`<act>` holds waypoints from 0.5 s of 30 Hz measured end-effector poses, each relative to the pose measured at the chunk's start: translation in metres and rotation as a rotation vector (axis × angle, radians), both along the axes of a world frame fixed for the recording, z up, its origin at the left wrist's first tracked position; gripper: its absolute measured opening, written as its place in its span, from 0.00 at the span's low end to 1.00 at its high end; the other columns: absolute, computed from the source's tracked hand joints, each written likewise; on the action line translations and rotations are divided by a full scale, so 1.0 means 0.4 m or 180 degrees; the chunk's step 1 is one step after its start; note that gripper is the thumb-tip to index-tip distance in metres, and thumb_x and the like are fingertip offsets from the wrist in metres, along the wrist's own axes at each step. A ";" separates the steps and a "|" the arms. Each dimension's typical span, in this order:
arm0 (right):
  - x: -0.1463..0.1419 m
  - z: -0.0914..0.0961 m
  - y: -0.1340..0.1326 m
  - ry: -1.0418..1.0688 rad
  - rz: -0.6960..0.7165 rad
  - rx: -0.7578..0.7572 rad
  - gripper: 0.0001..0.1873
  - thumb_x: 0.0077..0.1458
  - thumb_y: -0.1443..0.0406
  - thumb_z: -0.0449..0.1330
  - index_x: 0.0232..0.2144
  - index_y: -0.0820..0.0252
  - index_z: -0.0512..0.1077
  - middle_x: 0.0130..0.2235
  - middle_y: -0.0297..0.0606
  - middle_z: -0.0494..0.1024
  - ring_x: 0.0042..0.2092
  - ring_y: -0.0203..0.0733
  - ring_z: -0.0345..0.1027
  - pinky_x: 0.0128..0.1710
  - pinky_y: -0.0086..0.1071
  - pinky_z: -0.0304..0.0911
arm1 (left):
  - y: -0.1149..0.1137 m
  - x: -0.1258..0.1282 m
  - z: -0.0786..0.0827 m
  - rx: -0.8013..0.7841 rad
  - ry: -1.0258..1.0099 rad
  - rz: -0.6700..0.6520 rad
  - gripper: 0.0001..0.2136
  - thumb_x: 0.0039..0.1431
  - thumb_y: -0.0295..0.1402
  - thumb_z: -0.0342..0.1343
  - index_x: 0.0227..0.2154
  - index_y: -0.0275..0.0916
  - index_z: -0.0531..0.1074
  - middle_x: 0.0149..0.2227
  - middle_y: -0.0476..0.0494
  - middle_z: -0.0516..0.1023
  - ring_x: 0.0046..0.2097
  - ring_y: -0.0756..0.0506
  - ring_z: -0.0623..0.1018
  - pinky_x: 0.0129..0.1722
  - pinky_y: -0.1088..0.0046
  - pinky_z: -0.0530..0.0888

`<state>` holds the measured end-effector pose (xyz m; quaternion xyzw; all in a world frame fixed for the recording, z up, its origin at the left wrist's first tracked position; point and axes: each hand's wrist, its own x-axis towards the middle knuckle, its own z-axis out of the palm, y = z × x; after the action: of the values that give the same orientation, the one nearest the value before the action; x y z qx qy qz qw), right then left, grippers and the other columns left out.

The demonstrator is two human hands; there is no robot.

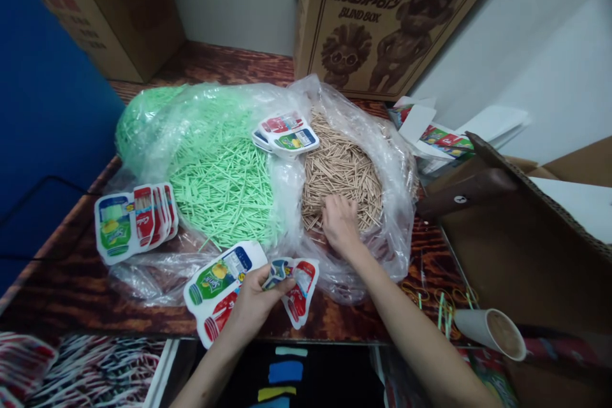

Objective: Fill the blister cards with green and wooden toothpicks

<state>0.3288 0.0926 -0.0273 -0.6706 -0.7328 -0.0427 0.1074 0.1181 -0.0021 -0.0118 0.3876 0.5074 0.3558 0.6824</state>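
My left hand [253, 303] is closed on bottle-shaped printed packets [220, 284], with green Sprite and red cola pictures, near the table's front edge. One packet [302, 293] sticks out bent past the thumb. My right hand [340, 223] reaches into a heap of thin brown sticks [339, 166] in a clear plastic bag, fingers curled and tips partly hidden among the sticks. Left of it lies a bag of light green sticks [224, 191]. A fanned stack of similar packets [136, 220] rests at the left, and a smaller stack [287, 134] sits between the two heaps.
A tall carton [354, 32] stands behind the bags; more boxes [115, 19] are at the back left. An open carton [507, 255] flanks the right side, with a paper cup [492, 331] and rubber bands [430, 303] near it. Striped red-and-white items [95, 370] fill a container at lower left.
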 end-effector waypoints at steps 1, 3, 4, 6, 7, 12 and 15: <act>0.010 0.007 0.011 0.0139 -0.0024 -0.0031 0.08 0.58 0.71 0.48 0.32 0.61 0.66 0.34 0.44 0.74 0.39 0.47 0.61 0.42 0.39 0.50 | 0.000 0.000 -0.001 -0.0001 0.0000 0.0014 0.10 0.45 0.38 0.65 0.23 0.35 0.73 0.23 0.51 0.73 0.27 0.51 0.68 0.29 0.77 0.65; 0.030 0.025 0.039 0.0579 -0.0188 -0.0133 0.07 0.57 0.71 0.48 0.30 0.60 0.65 0.30 0.41 0.73 0.34 0.45 0.63 0.40 0.38 0.53 | -0.001 0.001 -0.005 -0.0016 0.0016 -0.0002 0.10 0.45 0.37 0.65 0.24 0.35 0.74 0.23 0.50 0.74 0.27 0.50 0.69 0.29 0.77 0.66; 0.041 0.035 0.054 0.0896 -0.0286 -0.0193 0.06 0.56 0.70 0.49 0.29 0.59 0.64 0.28 0.39 0.73 0.32 0.44 0.63 0.38 0.37 0.54 | -0.001 0.001 -0.007 -0.0016 0.0025 -0.0010 0.10 0.45 0.37 0.65 0.24 0.35 0.75 0.24 0.50 0.74 0.27 0.50 0.70 0.29 0.77 0.66; 0.061 0.056 0.083 0.1712 -0.0404 -0.0319 0.06 0.54 0.70 0.50 0.27 0.57 0.62 0.25 0.35 0.72 0.29 0.41 0.64 0.34 0.33 0.56 | -0.002 0.001 -0.010 -0.0012 0.0044 -0.0042 0.10 0.45 0.37 0.65 0.25 0.35 0.75 0.25 0.49 0.76 0.28 0.49 0.71 0.30 0.77 0.67; 0.071 0.066 0.096 0.2198 -0.0421 -0.0382 0.06 0.53 0.70 0.50 0.26 0.57 0.61 0.24 0.33 0.71 0.28 0.39 0.64 0.33 0.32 0.57 | -0.002 0.000 -0.011 -0.0003 0.0054 -0.0041 0.10 0.45 0.37 0.65 0.26 0.35 0.76 0.25 0.49 0.76 0.28 0.49 0.71 0.30 0.77 0.67; 0.113 0.092 0.130 0.4211 -0.0529 -0.1034 0.03 0.50 0.67 0.55 0.27 0.58 0.63 0.22 0.28 0.69 0.22 0.31 0.63 0.23 0.25 0.59 | -0.006 -0.001 -0.006 0.0004 0.0113 -0.0035 0.10 0.45 0.37 0.65 0.25 0.35 0.76 0.25 0.49 0.77 0.28 0.49 0.72 0.29 0.77 0.67; 0.130 0.089 0.129 0.4242 -0.0542 -0.1319 0.05 0.49 0.64 0.58 0.28 0.60 0.64 0.21 0.27 0.68 0.18 0.28 0.57 0.16 0.22 0.53 | -0.004 0.001 -0.006 -0.0050 0.0100 -0.0046 0.10 0.46 0.39 0.65 0.26 0.36 0.76 0.26 0.48 0.77 0.28 0.49 0.72 0.28 0.77 0.67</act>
<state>0.3807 0.1441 0.0082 -0.6157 -0.4489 0.5095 0.3998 0.1184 -0.0036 -0.0144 0.3914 0.5181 0.3408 0.6799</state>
